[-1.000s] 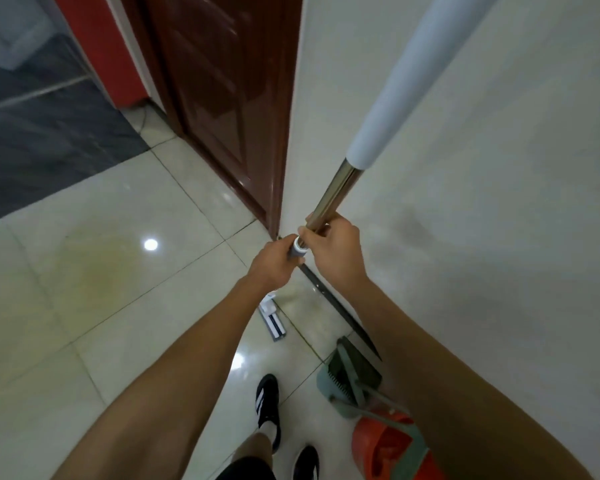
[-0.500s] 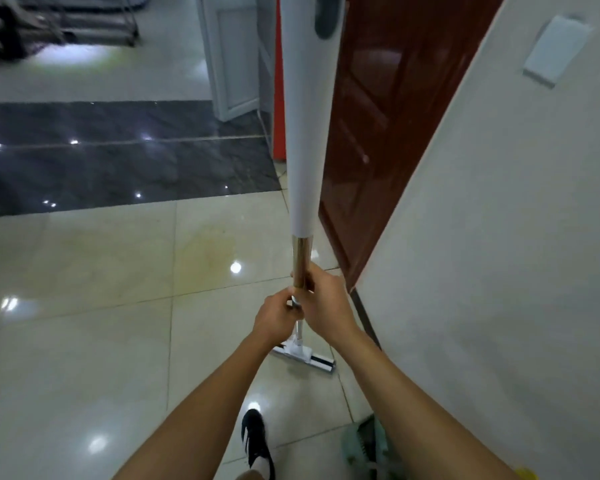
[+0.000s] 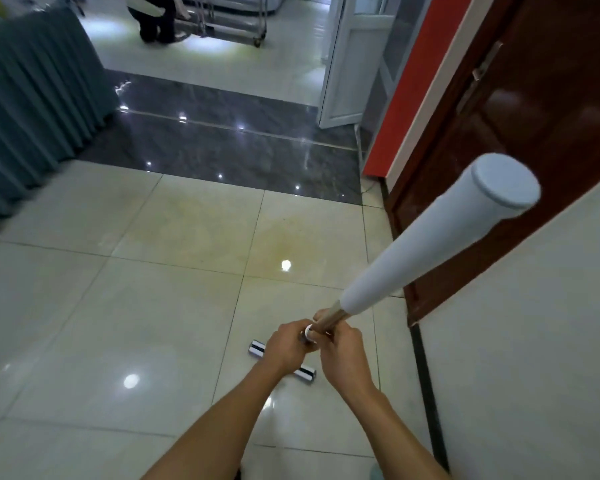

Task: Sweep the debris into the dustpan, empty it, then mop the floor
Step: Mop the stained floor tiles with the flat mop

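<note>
- Head view, looking down at glossy cream floor tiles (image 3: 160,306), with a yellowish stain (image 3: 281,244) on the tiles ahead.
- Mop handle (image 3: 426,244): thick white grip sleeve with flat end cap, tilted up and to the right toward the camera; below the sleeve, a short brass-coloured metal section, then a white collar between the hands.
- Left hand (image 3: 284,346): fingers curled round the pole just below the white collar; clamped on the pole.
- Right hand (image 3: 343,355): fingers wrapped round the metal section just above the collar, thumb side against the pole; clamped on the pole.
- Hands touching or nearly touching each other, one directly above the other on the shaft.
- Mop head (image 3: 281,362): flat, white with black stripes, lying on the floor directly beneath the hands; only its two ends visible, middle hidden by the left hand and wrist.
- Right side: pale wall (image 3: 534,341) with dark baseboard, then a dark brown wooden door (image 3: 534,116), then a red panel (image 3: 413,98).
- Ahead: band of dark polished stone flooring (image 3: 222,147) across the cream tiles; beyond it a white-framed door leaf (image 3: 354,64) standing open.
- Left edge: grey-blue pleated cloth skirt (image 3: 32,98) hanging to the floor.
- Far top: a person's dark-clad lower body (image 3: 156,22) beside a wheeled metal trolley (image 3: 236,22); detail too small to read.
</note>
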### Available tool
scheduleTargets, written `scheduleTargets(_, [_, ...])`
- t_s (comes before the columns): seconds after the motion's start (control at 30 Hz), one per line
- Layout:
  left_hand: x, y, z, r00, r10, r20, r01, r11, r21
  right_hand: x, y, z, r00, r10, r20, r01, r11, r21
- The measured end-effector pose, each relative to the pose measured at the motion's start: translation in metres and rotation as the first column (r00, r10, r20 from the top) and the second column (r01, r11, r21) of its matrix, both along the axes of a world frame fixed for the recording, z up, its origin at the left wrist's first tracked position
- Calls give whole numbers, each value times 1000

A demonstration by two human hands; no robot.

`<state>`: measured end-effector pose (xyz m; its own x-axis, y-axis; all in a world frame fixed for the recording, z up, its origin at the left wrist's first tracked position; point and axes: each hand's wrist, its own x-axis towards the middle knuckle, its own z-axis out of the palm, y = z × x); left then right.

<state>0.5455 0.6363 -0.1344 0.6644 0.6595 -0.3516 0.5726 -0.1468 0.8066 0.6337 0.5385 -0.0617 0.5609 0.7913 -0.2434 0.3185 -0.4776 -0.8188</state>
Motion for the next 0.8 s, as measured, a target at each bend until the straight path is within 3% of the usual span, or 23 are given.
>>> scheduleTargets(0.27, [-71, 13, -32, 998, -56, -10, 56, 998, 18, -67, -6, -18, 995, 70, 67, -68, 997, -36])
scheduleTargets(0.33, [-80, 7, -33, 997, -79, -19, 79, 997, 10, -75, -17, -24, 993, 86, 77, -79, 993, -88])
scheduleTargets(0.4, [-89, -3, -36, 992, -127, -18, 127, 992, -6, -76, -35, -44, 969, 230, 94, -198, 944, -264])
scheduleTargets(0.47, [-99, -18, -43, 985, -169, -28, 169, 986, -5, -80, -54, -66, 950, 307, 60, -272, 906, -324])
scheduleTargets(0.53, [-108, -36, -53, 981, -189, -37, 190, 982, 9, -93, -71, -47, 975, 207, 81, -187, 962, -199])
scheduleTargets(0.6, [-118, -56, -62, 979, -202, -38, 203, 978, 40, -108, -90, -30, 996, 79, -29, -80, 994, -70])
scheduleTargets(0.7, [-134, -92, -71, 979, -200, -45, 203, 977, 73, -125, -127, -30, 964, 14, -265, -55, 988, -146])
scheduleTargets(0.8, [-150, -134, -85, 964, -240, -117, 254, 960, 120, -144, -168, -41, 964, 13, -267, -76, 970, -230])
